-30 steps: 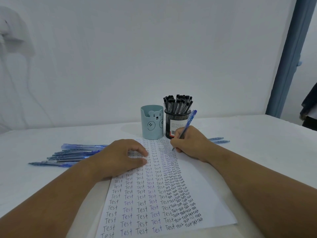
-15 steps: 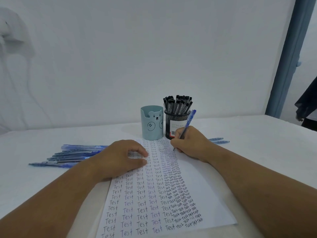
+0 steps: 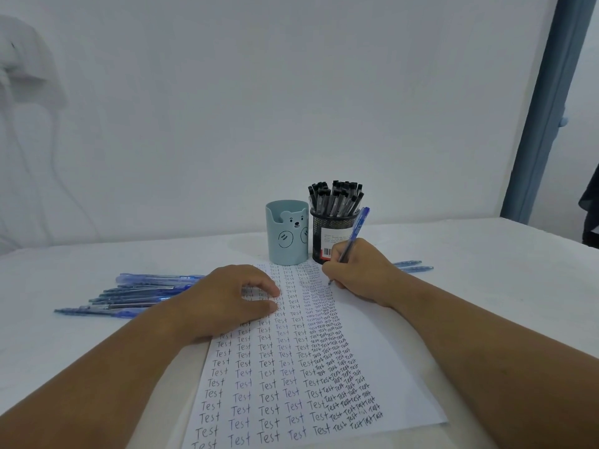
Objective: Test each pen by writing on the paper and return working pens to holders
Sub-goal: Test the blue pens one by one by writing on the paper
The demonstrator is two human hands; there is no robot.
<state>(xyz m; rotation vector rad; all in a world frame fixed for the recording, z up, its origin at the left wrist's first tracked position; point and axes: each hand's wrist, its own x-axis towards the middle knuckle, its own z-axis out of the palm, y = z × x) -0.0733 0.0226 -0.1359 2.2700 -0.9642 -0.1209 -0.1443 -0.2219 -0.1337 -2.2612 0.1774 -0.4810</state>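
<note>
R hand (image 3: 359,273) pinches a blue pen (image 3: 351,243), fingers curled tight round the barrel, tip down on the paper (image 3: 382,361) near its far edge, just in front of the black mesh holder (image 3: 330,241). Pen slants up & away so its top overlaps the mesh holder. L hand (image 3: 227,303) rests on the paper w/ fingers loosely curled, fingertips & thumb pressing the sheet, holding nothing, left of the R hand. Paper lies on the white table (image 3: 486,270), covered in columns of "Test". Mesh holder packed w/ black-capped pens (image 3: 335,197); blue bear holder (image 3: 287,236) touching or just left of it. Pile of blue pens (image 3: 136,293) on table left of the paper; two more blue pens (image 3: 410,266) right of the mesh holder, behind the R wrist
</note>
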